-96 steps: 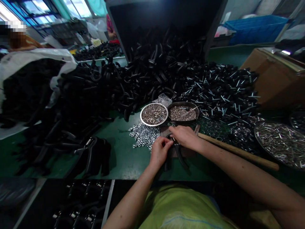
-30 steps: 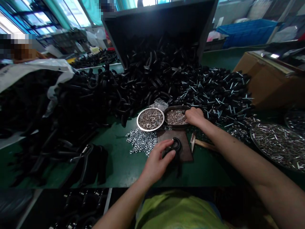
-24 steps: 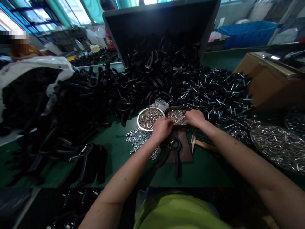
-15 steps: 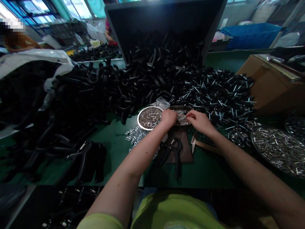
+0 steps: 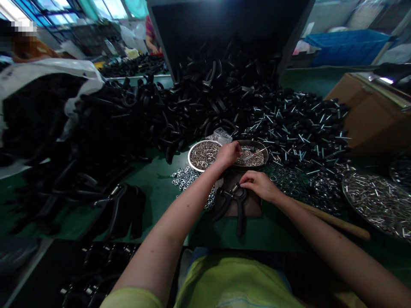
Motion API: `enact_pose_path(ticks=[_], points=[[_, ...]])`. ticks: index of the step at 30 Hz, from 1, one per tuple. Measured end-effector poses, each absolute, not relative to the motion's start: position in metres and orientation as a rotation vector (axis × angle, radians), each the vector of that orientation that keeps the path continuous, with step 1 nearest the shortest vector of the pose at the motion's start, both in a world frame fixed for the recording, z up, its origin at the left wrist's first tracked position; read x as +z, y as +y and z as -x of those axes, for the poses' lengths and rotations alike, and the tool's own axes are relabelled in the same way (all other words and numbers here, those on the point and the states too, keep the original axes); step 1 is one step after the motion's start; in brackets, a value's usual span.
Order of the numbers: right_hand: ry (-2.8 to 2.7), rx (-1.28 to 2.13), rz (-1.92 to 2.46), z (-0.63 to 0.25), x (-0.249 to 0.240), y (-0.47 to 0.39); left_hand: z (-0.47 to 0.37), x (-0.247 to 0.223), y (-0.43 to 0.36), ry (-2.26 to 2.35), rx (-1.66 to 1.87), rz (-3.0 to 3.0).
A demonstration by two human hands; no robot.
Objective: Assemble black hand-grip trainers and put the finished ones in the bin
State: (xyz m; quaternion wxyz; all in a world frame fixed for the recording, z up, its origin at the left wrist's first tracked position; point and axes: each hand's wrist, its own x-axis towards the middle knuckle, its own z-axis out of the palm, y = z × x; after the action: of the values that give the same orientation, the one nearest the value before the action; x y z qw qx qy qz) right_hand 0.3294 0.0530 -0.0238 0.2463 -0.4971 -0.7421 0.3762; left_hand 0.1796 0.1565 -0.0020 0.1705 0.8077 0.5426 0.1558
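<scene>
My left hand (image 5: 229, 153) is at the near side of an oval tin (image 5: 267, 159) of small metal parts, its fingers curled together; what they hold, if anything, is hidden. My right hand (image 5: 258, 184) pinches with thumb and fingertips at the top of a black spring clamp (image 5: 240, 214), beside its coil spring; anything between the fingertips is too small to name. The clamp lies on a brown pad (image 5: 255, 207). Left of the tin stands a round dish (image 5: 189, 157) of small metal pins. Loose nuts (image 5: 183, 177) are scattered in front of it.
A large heap of black clamp parts (image 5: 135, 115) spreads across the back and left. Black-headed screws (image 5: 298, 124) pile up at right, near a cardboard box (image 5: 369, 111). A wooden handle (image 5: 340, 223) lies under my right forearm. A pan of pins (image 5: 379, 201) sits far right.
My right hand has moved from the oval tin down toward me, to the top of the clamp. My left hand has lifted slightly at the tin. The camera view has shifted a little.
</scene>
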Motion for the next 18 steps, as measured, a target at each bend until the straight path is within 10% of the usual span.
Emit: enact_pose_path(ticks=[18], points=[[-2.342, 0.842, 1.605, -0.313, -0.001, 0.060, -0.157, 0.005, 0.133, 1.189, 0.822, -1.661]])
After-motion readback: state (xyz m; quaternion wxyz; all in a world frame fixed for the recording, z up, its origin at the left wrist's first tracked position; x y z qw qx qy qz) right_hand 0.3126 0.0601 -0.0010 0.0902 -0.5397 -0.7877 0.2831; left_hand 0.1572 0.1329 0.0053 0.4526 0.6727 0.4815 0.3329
